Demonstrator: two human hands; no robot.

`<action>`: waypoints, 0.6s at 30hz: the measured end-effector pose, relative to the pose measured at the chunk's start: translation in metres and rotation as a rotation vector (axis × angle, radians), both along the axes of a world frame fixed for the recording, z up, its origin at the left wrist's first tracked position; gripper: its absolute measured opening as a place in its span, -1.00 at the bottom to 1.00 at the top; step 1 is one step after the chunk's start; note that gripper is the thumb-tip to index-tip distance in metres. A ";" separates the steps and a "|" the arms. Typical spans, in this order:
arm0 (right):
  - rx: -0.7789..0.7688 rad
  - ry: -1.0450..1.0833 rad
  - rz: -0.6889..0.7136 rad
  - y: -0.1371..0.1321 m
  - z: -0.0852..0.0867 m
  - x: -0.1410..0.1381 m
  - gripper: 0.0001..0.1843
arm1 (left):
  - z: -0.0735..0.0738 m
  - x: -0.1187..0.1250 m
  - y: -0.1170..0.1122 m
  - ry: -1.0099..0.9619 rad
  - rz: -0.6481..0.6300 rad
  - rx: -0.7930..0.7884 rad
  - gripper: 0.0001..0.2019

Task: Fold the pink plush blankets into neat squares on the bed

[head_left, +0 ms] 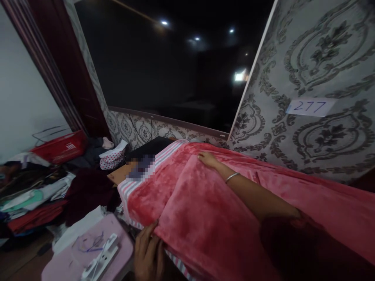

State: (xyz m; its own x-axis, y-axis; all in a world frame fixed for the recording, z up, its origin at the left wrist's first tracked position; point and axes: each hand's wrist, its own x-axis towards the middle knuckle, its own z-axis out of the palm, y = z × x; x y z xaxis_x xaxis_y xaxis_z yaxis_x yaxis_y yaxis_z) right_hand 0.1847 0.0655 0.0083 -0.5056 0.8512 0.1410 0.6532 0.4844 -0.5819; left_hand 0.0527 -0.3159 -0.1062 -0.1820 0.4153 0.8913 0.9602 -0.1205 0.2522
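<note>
Two bare hands were at work on a red-pink blanket [193,199] in the head view, which lay spread beneath a large black screen [170,66], its upper layer doubled back in a smooth flap. The right hand [208,160], on an arm wearing a silver bracelet [232,177], reached across the cloth and grasped the flap's far corner between thumb and fingers. The left hand [149,248] was nearer the body, its fingers curled on the flap's near corner, gripping the edge. A striped border [131,189] ran along the blanket's left end. Just beside the left hand stood a pink stool [63,262] bearing a white power strip [102,255]. Farther left lay piled clothes [38,214], with a red bag [63,146] behind them. On the patterned wall [331,50], right of the screen, a paper label [311,107] read 277.
</note>
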 end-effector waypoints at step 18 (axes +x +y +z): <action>-0.042 0.192 -0.116 0.047 -0.029 -0.040 -0.68 | -0.021 0.024 -0.003 -1.012 0.013 -0.031 -0.79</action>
